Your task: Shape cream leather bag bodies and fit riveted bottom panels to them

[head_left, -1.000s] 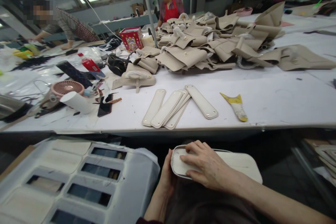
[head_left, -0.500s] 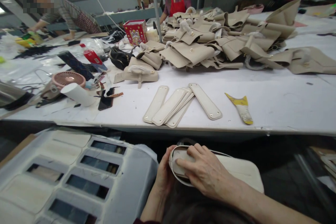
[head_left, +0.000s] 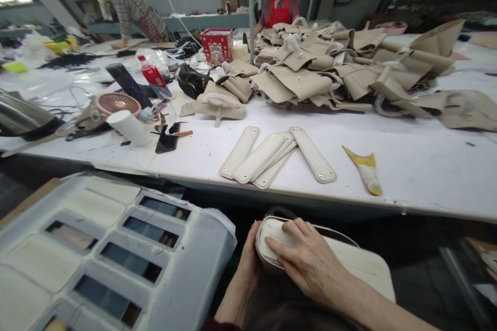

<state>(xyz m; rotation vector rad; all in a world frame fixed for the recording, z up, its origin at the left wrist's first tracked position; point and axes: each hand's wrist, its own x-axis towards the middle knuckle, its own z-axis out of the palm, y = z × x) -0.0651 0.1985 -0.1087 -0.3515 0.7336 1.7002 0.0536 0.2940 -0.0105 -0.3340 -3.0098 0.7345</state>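
A long cream bag piece with rounded ends lies in front of me, below the table edge. Around its left end, my left hand is closed, fingers up along the rim. My right hand reaches over the top, its fingers bent onto a cream panel within the rim and its thumb low at the near side. This panel sits about level with the rim. A thin strip loops up behind my right hand. The underside of the piece is hidden.
Several cream straps with studs and a yellow-tipped scraper-like piece lie on the white table. Beige bag parts are heaped behind. A covered frame with slots stands at left. Two people work across the table.
The panel was tilted inside the rim with a dark gap showing; now it lies nearly flush. Both hands stay on the piece. The view has shifted slightly.
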